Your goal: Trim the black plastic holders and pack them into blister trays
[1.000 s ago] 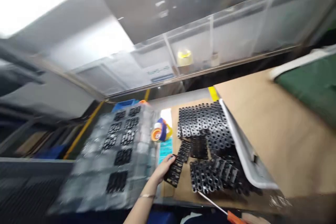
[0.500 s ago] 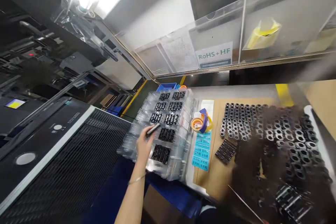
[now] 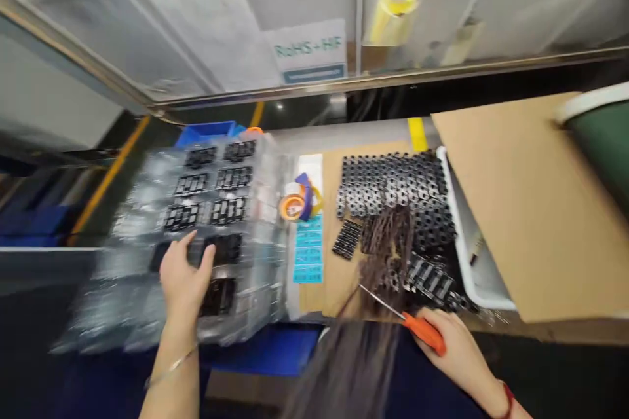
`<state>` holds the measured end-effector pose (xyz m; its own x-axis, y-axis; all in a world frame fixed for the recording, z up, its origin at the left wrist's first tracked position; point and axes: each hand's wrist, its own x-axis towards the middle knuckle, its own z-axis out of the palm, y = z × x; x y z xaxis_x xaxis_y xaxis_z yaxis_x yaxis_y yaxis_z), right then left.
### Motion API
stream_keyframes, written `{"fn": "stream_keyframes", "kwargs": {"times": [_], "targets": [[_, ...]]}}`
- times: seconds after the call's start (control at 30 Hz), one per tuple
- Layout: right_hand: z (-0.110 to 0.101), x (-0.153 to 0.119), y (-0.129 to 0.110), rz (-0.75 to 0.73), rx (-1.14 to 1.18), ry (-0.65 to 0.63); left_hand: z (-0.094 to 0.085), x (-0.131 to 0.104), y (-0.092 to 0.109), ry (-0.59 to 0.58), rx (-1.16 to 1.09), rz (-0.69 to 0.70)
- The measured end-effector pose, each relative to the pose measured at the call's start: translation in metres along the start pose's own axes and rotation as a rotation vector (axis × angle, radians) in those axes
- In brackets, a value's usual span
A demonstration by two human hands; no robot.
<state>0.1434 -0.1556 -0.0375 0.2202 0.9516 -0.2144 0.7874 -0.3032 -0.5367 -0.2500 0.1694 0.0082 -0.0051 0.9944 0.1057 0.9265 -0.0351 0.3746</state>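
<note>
My left hand (image 3: 183,278) is over a stack of clear plastic trays (image 3: 263,249), thumb and fingers spread, with nothing in its grasp. Several tray pockets hold sets of black slotted parts (image 3: 228,209); the set under my fingers is partly covered and blurred. My right hand (image 3: 457,344) grips the orange handle of a screwdriver (image 3: 425,332), its thin metal shaft pointing left over the bench edge. Beyond it lie rows of black parts with round holes (image 3: 393,170) on cardboard. A smaller black set (image 3: 346,239) lies apart on the left. Hanging hair hides some parts.
Tape rolls (image 3: 293,207) and a sheet of blue labels (image 3: 308,252) lie between the trays and the cardboard (image 3: 334,288). On the right a cardboard sheet (image 3: 535,203) partly covers a white bin (image 3: 462,255). A blue bin (image 3: 206,133) stands behind the trays.
The view has swung right. My left hand held a small dark bar over the trays; now its fingers are apart without it. My right hand with the screwdriver has come into view.
</note>
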Motion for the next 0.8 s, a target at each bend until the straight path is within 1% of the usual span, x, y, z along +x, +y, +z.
{"fn": "stream_keyframes", "kwargs": {"times": [0.03,0.07,0.1,0.17,0.23,0.3,0.37,0.4,0.47,0.57,0.63,0.7,0.8], "targets": [[-0.003,-0.005,0.001,0.036,-0.007,0.000,0.013,-0.008,0.024,-0.011,-0.070,0.043],[-0.006,-0.010,0.002,0.069,-0.010,0.006,0.029,-0.020,0.051,-0.060,-0.157,0.094],[-0.008,-0.017,0.005,0.096,-0.010,0.014,0.045,-0.036,0.080,-0.142,-0.238,0.158],[-0.013,-0.032,0.012,0.137,0.004,0.034,0.081,-0.072,0.141,-0.373,-0.392,0.326],[-0.018,-0.049,0.021,0.164,0.026,0.058,0.115,-0.108,0.196,-0.517,-0.456,0.437],[-0.022,-0.065,0.030,0.196,0.042,0.086,0.144,-0.137,0.239,-0.582,-0.470,0.478],[-0.026,-0.080,0.038,0.233,0.052,0.116,0.163,-0.157,0.267,-0.603,-0.461,0.470],[-0.028,-0.086,0.041,0.251,0.056,0.128,0.169,-0.163,0.276,-0.609,-0.456,0.460],[-0.032,-0.096,0.048,0.278,0.068,0.146,0.175,-0.172,0.287,-0.627,-0.463,0.449],[-0.038,-0.107,0.057,0.300,0.091,0.156,0.170,-0.180,0.286,-0.684,-0.511,0.464],[-0.041,-0.112,0.063,0.298,0.110,0.145,0.160,-0.184,0.277,-0.730,-0.536,0.479],[-0.043,-0.116,0.069,0.285,0.134,0.116,0.145,-0.186,0.264,-0.742,-0.539,0.487],[-0.047,-0.123,0.073,0.269,0.164,0.060,0.118,-0.184,0.239,-0.674,-0.506,0.487]]}}
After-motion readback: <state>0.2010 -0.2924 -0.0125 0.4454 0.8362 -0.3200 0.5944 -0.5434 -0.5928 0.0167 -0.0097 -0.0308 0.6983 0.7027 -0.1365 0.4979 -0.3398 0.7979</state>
